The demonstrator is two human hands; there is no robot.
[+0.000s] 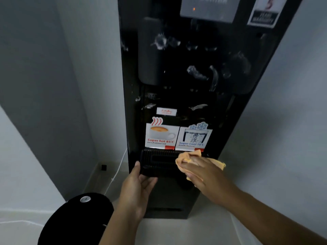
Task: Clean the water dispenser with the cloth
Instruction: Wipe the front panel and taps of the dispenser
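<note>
A black rounded object (76, 218) with a small silver disc on top sits at the lower left, closest of all, just beside the left forearm.

The left hand (136, 188) grips the drip tray (155, 161): its thumb stands up against the tray's left end and its fingers (150, 181) curl under the front edge. The right hand (203, 174) lies on the orange cloth (187, 160), fingers close together and nearly straight, pressing the cloth down on the right part of the tray. The cloth is bunched ahead of the fingertips and also shows past both sides of the hand. Whether the thumb pinches it from below cannot be told.

The slatted black tray juts from the front of the water dispenser (134, 103), a tall black cabinet standing on the pale floor (203, 230) against a grey wall (53, 85). Just above the tray are two stickers side by side: "Super hot 85°C" (161, 137) with a cup on the left, "Super Cool 10°C" (192, 138) on the right. Higher up, whitish wet smears (198, 73) streak the dark front. At the top is a grey panel (207, 9) with a small orange light, and a warranty sticker (263, 13) to its right. A white cable (118, 170) runs down to the floor left of the dispenser.
</note>
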